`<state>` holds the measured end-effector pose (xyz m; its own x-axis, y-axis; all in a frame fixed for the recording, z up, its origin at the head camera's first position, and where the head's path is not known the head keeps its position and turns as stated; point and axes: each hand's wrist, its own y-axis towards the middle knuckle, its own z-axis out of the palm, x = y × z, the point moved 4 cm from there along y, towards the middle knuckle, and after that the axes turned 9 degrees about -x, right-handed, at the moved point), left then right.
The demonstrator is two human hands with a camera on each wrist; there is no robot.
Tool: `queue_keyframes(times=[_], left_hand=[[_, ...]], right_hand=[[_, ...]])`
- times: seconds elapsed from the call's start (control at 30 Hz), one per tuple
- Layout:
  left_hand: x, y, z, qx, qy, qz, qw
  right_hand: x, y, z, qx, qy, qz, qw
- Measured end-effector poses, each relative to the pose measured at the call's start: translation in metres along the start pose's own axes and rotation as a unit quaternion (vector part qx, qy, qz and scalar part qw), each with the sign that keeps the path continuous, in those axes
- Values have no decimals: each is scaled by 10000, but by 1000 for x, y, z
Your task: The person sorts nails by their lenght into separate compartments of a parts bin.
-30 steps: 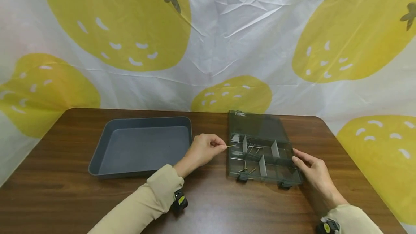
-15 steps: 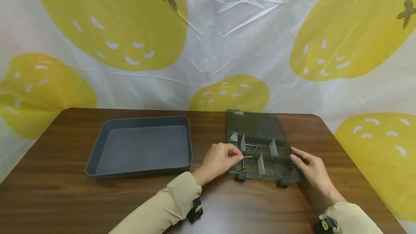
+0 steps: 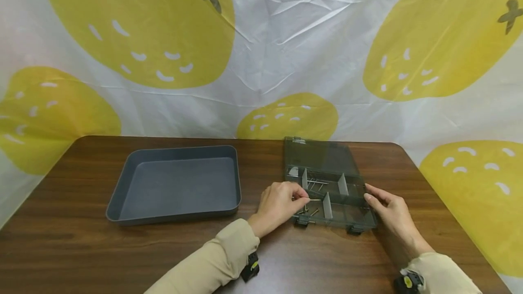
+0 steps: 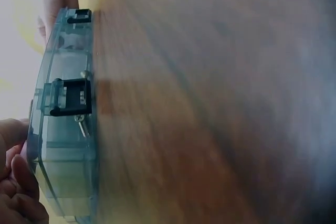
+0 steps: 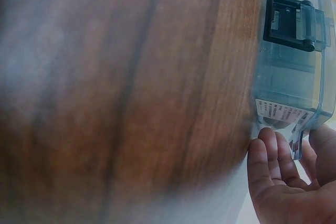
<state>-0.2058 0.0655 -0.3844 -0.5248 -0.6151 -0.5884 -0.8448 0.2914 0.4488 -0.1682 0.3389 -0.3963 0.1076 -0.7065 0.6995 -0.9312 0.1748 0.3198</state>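
A thin brass-coloured screw [image 3: 315, 200] is pinched between the thumb and fingertips of my left hand [image 3: 279, 204], over the near-left compartment of a smoky clear organizer box [image 3: 333, 225]. Several brass screws [image 3: 314, 212] lie in that compartment, partly hidden by the hand. Thin metal pieces [image 3: 318, 183] lie in the rear middle compartment. My right hand [image 3: 394, 217] holds the box by its right end. The right wrist view shows its fingertips at the labelled end wall and its thumb by the upper rim.
The box's lid [image 3: 320, 158] lies folded back behind it, and two black latches [image 3: 301, 222] face the front. A grey rectangular tray [image 3: 180, 185] stands to the left on the brown wooden table [image 3: 102, 253]. Behind the table hangs a fruit-patterned cloth [image 3: 278, 49].
My left hand has moved right and nearer me with the screw, from the box's left edge to over the near-left compartment. The right hand has stayed at the box's right end.
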Motion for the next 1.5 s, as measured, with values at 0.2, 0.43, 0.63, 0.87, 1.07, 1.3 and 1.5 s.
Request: queue_keyframes(times=[0.2,0.43,0.63,0.87,1.07,1.3,1.5], left_hand=[[2,0,4,-44,86,-6,10000],[3,1,7,302,149,-13,9994],[5,1,7,321,-52,164,9993],[13,3,7,531,-1356,-270,9890],[21,9,6,202,-2331,-1049,9666],[37,18,2,-568,-3105,-2314,9202],[52,28,-1,-1146,-3344,-2920,8887]], right_hand=[[1,1,-1,-5,-60,-33,10000],[-2,0,-1,41,-148,4,9999],[0,0,1,-32,-148,-29,9999],[0,0,2,-43,-65,45,10000],[-2,1,1,-20,105,113,9999],[-3,2,-1,76,46,184,9998],[-5,11,-4,187,243,413,9987]])
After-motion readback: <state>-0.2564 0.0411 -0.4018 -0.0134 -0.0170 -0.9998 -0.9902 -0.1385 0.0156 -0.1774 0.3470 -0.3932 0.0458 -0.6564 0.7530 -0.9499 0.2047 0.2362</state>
